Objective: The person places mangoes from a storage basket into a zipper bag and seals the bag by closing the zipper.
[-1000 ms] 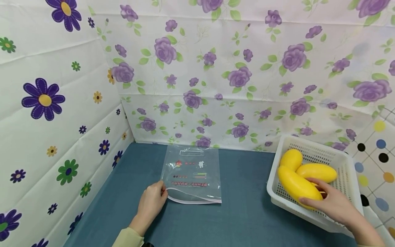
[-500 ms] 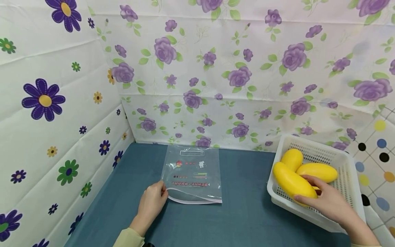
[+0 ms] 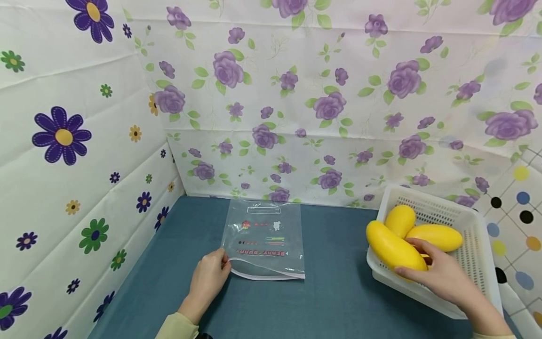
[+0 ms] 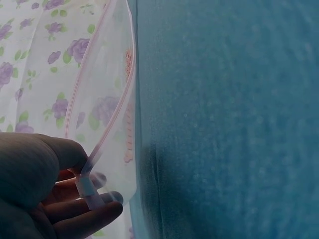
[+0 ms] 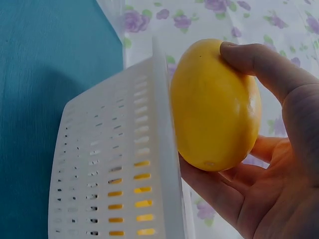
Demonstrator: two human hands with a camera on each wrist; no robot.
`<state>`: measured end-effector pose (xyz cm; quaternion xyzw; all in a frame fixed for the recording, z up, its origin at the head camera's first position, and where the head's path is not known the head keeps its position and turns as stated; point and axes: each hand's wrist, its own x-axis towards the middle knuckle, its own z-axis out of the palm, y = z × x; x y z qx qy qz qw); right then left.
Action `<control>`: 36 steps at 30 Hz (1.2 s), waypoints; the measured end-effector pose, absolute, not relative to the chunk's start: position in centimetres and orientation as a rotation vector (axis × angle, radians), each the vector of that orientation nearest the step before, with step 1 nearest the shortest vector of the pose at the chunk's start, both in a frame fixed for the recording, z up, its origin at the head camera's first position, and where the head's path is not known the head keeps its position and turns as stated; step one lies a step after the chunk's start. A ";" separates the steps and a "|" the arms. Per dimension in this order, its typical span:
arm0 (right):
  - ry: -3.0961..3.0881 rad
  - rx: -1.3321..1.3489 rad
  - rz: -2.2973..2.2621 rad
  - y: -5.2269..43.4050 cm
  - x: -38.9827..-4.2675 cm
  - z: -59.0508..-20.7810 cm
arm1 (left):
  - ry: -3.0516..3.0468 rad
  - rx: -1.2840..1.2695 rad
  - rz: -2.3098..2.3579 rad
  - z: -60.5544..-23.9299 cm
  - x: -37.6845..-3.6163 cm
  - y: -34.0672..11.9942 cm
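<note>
A clear zip bag (image 3: 264, 240) with pink print lies flat on the blue table (image 3: 330, 301). My left hand (image 3: 208, 277) pinches the near left corner of the bag's mouth (image 4: 92, 181), lifting its upper lip a little. My right hand (image 3: 440, 275) grips a long yellow fruit (image 3: 394, 249) (image 5: 214, 107), raised over the left rim of the white basket (image 3: 474, 268) (image 5: 114, 174). Two more yellow fruits (image 3: 438, 235) lie inside the basket.
Flowered cloth walls (image 3: 296, 108) close the table at the back and left (image 3: 63, 179). A dotted cloth (image 3: 521, 221) stands at the right behind the basket. Bare blue tabletop lies between the bag and the basket.
My right hand has lifted the yellow fruit up and leftwards, from inside the basket to above its left rim. The left hand and bag have stayed put.
</note>
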<state>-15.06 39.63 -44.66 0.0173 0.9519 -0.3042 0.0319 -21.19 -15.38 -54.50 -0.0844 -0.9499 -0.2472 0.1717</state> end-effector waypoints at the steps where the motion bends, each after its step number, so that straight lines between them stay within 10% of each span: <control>1: 2.934 0.052 -0.934 39.5 -15.1 -44.6 | -2.696 -0.240 -0.699 -54.5 -21.2 -15.4; 36: 3.010 -0.174 -0.991 36.8 -15.7 -43.7 | -2.697 -0.252 -0.722 -54.8 -21.2 -15.5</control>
